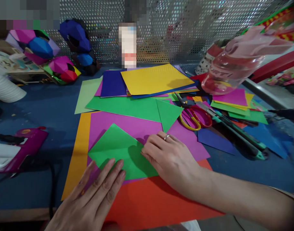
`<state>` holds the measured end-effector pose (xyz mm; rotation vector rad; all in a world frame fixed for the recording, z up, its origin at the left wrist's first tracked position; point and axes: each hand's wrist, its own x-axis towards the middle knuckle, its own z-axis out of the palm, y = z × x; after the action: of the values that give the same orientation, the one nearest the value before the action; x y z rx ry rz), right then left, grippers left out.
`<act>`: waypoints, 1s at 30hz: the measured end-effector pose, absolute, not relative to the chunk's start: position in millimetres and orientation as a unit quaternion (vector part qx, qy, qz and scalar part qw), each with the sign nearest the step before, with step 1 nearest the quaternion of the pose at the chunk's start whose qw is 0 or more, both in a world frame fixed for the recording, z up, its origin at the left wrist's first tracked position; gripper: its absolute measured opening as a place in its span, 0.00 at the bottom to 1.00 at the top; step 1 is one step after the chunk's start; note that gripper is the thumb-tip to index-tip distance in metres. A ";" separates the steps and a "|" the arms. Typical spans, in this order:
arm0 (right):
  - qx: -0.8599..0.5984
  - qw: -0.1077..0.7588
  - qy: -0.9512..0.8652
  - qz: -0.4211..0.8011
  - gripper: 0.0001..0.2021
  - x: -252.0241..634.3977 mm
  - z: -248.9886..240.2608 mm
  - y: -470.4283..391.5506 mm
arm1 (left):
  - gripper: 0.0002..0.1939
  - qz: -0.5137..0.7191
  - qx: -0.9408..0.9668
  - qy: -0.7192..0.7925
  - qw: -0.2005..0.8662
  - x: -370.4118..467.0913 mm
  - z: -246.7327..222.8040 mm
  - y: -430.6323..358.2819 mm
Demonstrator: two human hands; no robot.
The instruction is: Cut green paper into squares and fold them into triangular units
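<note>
A piece of green paper (120,150) lies angled over a magenta sheet (108,120). My left hand (96,192) rests at its lower left edge, fingers stretched out and fingertips touching the paper. At the paper's right end is my right hand (171,157), its fingers curled and pressed together on the paper; the fingertips are partly hidden. A ring sits on one finger of this hand. Under the papers, an orange-red sheet (156,205) spreads towards me, and a yellow-orange sheet (77,154) shows at the left. Just beyond lies a longer green strip (127,107) with a folded-looking triangular end.
Scissors (200,118) and green-black utility knives (240,134) lie on the right. Behind them are paper scraps (231,99) and a pink bottle (233,64). A yellow sheet (156,78) tops the far stack. A purple device (29,144) with cables and faceted paper models (41,48) occupy the left.
</note>
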<state>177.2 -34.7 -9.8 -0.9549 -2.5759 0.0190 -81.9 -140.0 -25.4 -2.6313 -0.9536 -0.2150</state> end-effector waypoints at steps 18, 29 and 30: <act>-0.327 0.208 -0.922 -0.011 0.05 178.3 -13.3 -33.6 | 0.13 -0.213 -0.902 -0.366 0.078 -67.8 25.6 -131.1; -0.330 0.182 -0.926 0.030 0.04 181.1 -9.3 -32.5 | 0.25 -0.193 -0.916 -0.348 -0.044 -40.6 -13.7 -90.9; -0.328 0.180 -0.927 0.033 0.04 182.6 -8.8 -32.2 | 0.25 -0.189 -0.917 -0.348 -0.043 -41.1 -14.5 -90.7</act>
<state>182.6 -32.2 -8.8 -0.9259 -2.6195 0.0928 -41.1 -90.7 -14.5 -2.9631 -1.1258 -0.6107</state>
